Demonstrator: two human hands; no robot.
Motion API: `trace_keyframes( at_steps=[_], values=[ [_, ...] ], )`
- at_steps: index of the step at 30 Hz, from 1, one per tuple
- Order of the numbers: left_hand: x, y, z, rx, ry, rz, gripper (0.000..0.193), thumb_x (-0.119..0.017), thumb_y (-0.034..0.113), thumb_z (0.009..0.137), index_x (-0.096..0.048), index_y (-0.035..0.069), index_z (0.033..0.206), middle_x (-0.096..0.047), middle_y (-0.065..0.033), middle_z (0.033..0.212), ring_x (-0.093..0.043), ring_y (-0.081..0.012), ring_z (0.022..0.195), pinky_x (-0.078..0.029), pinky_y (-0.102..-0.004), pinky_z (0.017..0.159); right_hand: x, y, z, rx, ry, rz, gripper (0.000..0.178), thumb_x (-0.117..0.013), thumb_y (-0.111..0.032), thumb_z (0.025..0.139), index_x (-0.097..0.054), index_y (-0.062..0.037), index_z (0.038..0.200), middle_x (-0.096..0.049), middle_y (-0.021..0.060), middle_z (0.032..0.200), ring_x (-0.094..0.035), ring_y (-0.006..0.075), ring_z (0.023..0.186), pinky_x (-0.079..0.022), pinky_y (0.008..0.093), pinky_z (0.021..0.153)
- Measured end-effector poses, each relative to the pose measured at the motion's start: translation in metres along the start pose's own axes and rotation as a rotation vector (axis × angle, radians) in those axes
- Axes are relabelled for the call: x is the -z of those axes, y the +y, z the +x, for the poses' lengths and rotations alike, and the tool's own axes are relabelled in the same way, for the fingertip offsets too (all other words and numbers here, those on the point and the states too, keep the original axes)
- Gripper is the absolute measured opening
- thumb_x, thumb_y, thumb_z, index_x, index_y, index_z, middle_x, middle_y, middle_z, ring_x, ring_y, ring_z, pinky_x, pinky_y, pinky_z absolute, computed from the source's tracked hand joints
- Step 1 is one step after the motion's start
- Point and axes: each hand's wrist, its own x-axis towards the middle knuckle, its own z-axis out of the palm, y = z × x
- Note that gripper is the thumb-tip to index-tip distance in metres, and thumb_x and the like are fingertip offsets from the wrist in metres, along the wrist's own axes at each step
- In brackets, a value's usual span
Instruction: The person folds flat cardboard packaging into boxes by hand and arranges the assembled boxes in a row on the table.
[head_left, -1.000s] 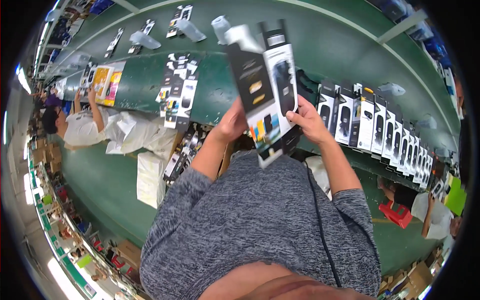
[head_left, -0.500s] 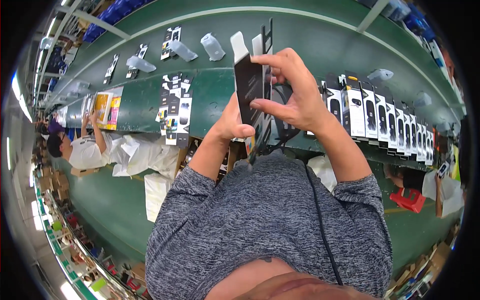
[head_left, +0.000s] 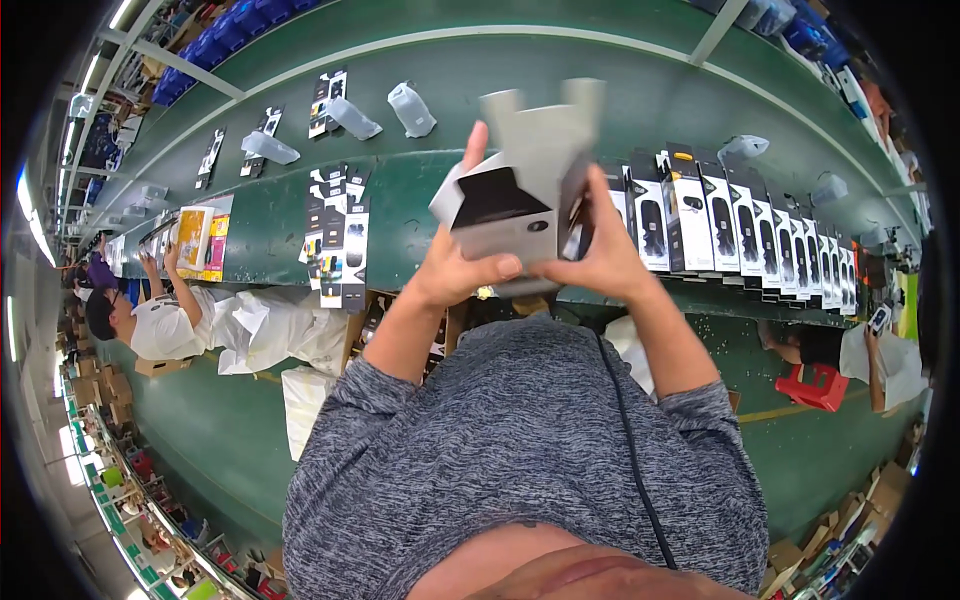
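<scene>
A small cardboard box [head_left: 505,238] with its end flaps standing up is held over the near edge of the green bench, in front of my chest. Its end is folded out into a hollow shape, and the pale inner side of the flaps shows. My left hand [head_left: 452,268] grips the left side, thumb along the near face and one finger raised behind. On the right side, my right hand [head_left: 605,258] presses with its thumb on the near lower edge and its fingers up the side. The flaps are slightly blurred.
Upright printed boxes [head_left: 722,218] stand in a long row on the right. Flat cartons [head_left: 338,240] lie in a stack to the left. Behind are plastic-wrapped items [head_left: 411,110]. A co-worker [head_left: 165,318] sits at far left; a red stool [head_left: 812,388] stands at far right.
The carton was flat and edge-on between my hands; now it is opened out and turned so its end and flaps face me. My right hand has shifted down its side.
</scene>
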Motion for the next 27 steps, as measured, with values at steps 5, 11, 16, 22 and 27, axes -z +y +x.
trace_keyframes(
  at_steps=[5,11,16,22,27],
  values=[
    [0.009,0.002,0.018,-0.183,-0.028,0.421,0.098,-0.088,0.022,0.069,-0.029,0.009,0.146,-0.041,-0.0111,0.136,-0.045,-0.0231,0.127,-0.040,-0.0381,0.106,0.015,-0.020,0.011,0.095,-0.188,0.060,0.112,-0.084,-0.017,0.071,-0.014,-0.0062,0.158,-0.041,0.0143,0.144,-0.044,0.0246,0.133,-0.035,0.0383,0.111],
    [0.001,0.000,0.025,-0.467,-0.070,0.637,0.060,-0.091,0.022,0.067,-0.053,0.007,0.110,-0.048,-0.0107,0.113,-0.051,-0.0278,0.117,-0.043,-0.0393,0.097,0.017,-0.038,0.016,0.570,0.062,-0.068,0.082,-0.083,-0.017,0.079,-0.036,-0.0108,0.147,-0.046,0.0128,0.143,-0.053,0.0245,0.126,-0.048,0.0401,0.100],
    [-0.010,-0.001,0.022,-0.445,0.058,0.574,0.107,-0.082,0.024,0.077,-0.013,0.003,0.155,-0.053,-0.0203,0.132,-0.053,-0.0307,0.121,-0.040,-0.0443,0.106,0.004,-0.039,0.016,0.511,0.183,-0.049,0.043,-0.072,-0.032,0.091,-0.062,-0.0067,0.124,-0.054,0.0172,0.134,-0.055,0.0279,0.124,-0.046,0.0384,0.102],
    [-0.015,0.013,0.021,-0.353,-0.152,0.667,0.051,-0.070,0.026,0.091,-0.050,0.002,0.131,-0.050,-0.0114,0.119,-0.049,-0.0260,0.111,-0.037,-0.0421,0.102,0.000,-0.055,-0.002,0.540,0.161,-0.182,0.033,-0.062,-0.038,0.096,-0.071,-0.0075,0.102,-0.052,0.0175,0.134,-0.045,0.0389,0.131,-0.037,0.0474,0.107],
    [-0.054,0.018,0.025,-0.841,-0.153,0.971,0.039,-0.055,0.040,0.101,-0.057,0.015,0.131,-0.056,-0.0170,0.122,-0.052,-0.0394,0.120,-0.040,-0.0562,0.102,-0.007,-0.057,-0.017,0.740,0.387,-0.276,0.034,-0.062,-0.045,0.094,-0.074,-0.0137,0.094,-0.047,0.0180,0.141,-0.043,0.0387,0.135,-0.035,0.0497,0.106]
  ],
)
